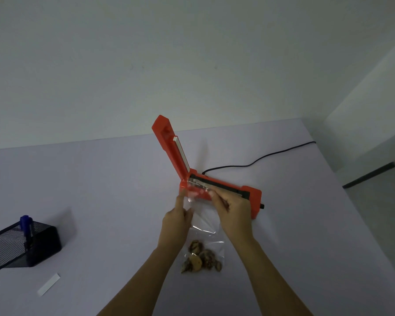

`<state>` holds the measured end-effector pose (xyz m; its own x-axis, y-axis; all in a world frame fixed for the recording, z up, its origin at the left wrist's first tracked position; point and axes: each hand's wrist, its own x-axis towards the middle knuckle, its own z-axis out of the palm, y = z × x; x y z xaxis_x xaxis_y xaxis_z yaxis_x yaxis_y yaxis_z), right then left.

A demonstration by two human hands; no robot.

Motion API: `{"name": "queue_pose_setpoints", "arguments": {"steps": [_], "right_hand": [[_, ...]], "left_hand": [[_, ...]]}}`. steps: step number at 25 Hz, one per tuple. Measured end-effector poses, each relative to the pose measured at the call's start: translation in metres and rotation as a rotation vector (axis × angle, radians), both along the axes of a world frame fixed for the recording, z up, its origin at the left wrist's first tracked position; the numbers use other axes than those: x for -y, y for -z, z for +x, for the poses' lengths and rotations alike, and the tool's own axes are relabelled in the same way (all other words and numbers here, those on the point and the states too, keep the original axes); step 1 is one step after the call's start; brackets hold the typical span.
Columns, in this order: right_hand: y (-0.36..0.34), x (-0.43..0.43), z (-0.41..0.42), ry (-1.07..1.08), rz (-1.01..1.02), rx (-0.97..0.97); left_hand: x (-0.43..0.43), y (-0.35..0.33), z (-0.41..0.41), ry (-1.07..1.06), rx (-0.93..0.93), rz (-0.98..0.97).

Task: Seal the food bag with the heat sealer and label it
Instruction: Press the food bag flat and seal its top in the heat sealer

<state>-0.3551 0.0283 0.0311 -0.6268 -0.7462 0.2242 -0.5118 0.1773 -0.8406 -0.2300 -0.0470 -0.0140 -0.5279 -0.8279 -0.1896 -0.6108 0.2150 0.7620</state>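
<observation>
The job looks to be in its first stage: the bag is being placed, and neither the sealing nor the labelling appears done. Just right of the frame's centre sits the orange heat sealer (224, 190) with its lid arm (169, 144) raised steeply toward the upper left, so the dark sealing strip along the base lies exposed. The clear food bag (205, 233) lies on the pale table (100, 190) below the sealer, running from the lower middle of the frame up to the machine; its brown contents (201, 258) are bunched at the near end, and its open mouth is laid over the front edge of the sealer. The left hand (177, 217) pinches the left edge of the bag's mouth, fingers closed on the film, index finger stretched toward the sealer. The right hand (233, 210) grips the right edge of the mouth, fingers curled and resting against the base. Whether the mouth lies flat and square across the strip cannot be told; the film there is blurred. Still to come, by my reading: lowering the arm to make the weld, then the label. A white label strip (48, 284) lies untouched at the lower left, and a blue marker (26, 226) stands in the black mesh holder (23, 247) at the left edge.
</observation>
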Motion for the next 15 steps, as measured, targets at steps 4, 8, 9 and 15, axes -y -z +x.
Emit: {"name": "queue_pose_setpoints", "arguments": {"steps": [4, 8, 9, 15], "right_hand": [[-0.008, -0.002, 0.002, 0.034, 0.108, 0.452], [0.015, -0.023, 0.015, -0.181, 0.397, 0.677], [0.025, -0.031, 0.022, -0.216, 0.450, 0.695], [0.064, -0.071, 0.082, -0.399, 0.533, 0.757]], "left_hand": [[-0.013, -0.015, 0.029, -0.169, -0.183, 0.157], [-0.030, -0.023, 0.068, -0.297, -0.203, 0.182], [-0.033, -0.022, 0.078, -0.334, -0.197, 0.178], [-0.060, -0.008, 0.144, -0.547, -0.162, 0.187]]}}
